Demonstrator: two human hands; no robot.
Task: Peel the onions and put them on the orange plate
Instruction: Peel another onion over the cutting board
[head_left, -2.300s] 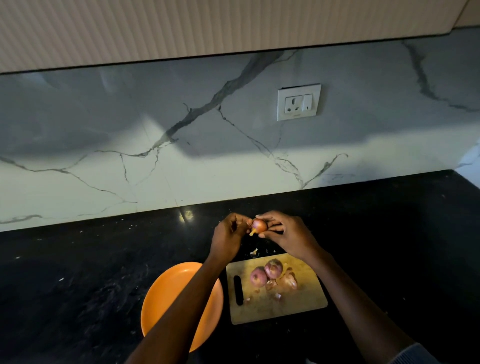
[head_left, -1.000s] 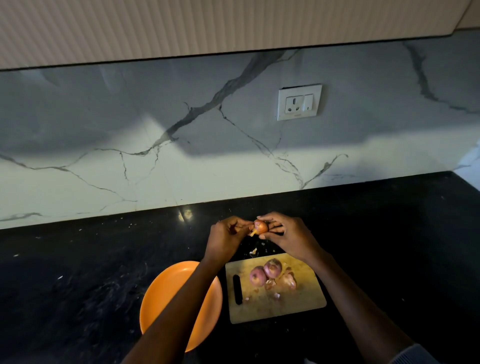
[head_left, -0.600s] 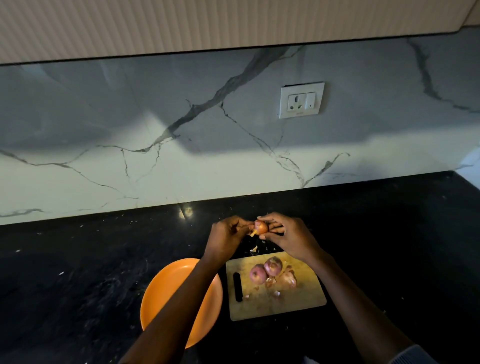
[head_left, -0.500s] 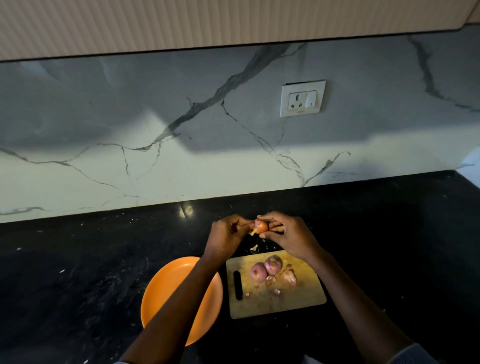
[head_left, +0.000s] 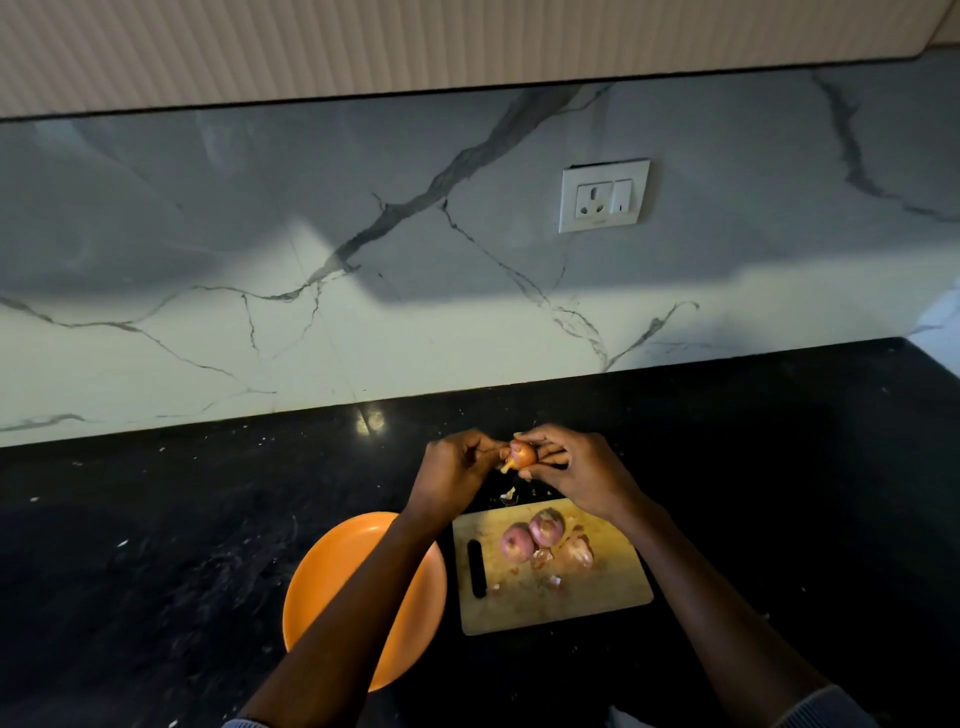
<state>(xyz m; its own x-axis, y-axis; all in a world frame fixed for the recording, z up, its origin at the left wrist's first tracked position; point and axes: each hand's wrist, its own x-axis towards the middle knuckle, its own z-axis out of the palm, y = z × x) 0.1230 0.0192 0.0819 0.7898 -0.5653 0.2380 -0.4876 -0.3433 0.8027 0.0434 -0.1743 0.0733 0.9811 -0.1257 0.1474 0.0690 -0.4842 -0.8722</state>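
Both hands meet just below the centre of the frame, above the black worktop (head_left: 156, 545) and beyond the far edge of the cutting board (head_left: 597, 597).

Right hand (head_left: 582, 473): the grip is curled around a small onion (head_left: 523, 454). Fingers wrap over its top and far side; the thumb lies beneath it. The onion is held clear of the worktop.

Left hand (head_left: 452, 470): fingers are curled, with the fingertips pressed together at the left side of the same onion, beside its pale stem end. Whether they pinch loose skin or the stem itself cannot be told.

Two more onions (head_left: 532, 535) lie touching each other on the upper middle of the cutting board. Pieces of peeled skin (head_left: 574, 553) lie just to their right and below them. One scrap of skin (head_left: 509, 496) lies on the worktop just beyond the board's far edge.

The orange plate (head_left: 332, 571) sits on the worktop just left of the cutting board, in the lower centre of the frame. The left forearm crosses over it. No onion shows on its visible surface.

A wall socket (head_left: 604, 196) is mounted on the marble backsplash, upper right of centre.
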